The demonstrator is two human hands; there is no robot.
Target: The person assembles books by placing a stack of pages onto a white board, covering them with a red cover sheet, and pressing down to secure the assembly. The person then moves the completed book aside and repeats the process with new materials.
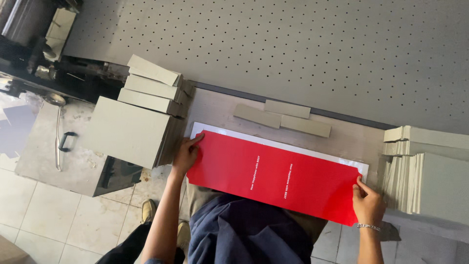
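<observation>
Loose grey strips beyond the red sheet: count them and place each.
3. One grey strip lies nearest the left stacks, a second sits farther back toward the perforated board, and a third lies to the right. Stacked boards are not counted.

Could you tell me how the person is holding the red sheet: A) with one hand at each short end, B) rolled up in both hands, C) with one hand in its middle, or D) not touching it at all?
A: the left hand and the right hand each grip one short end of the flat red sheet.

Red sheet (273, 178) (small white lettering), grey boards (132, 129), grey perforated table (293, 44)
</observation>
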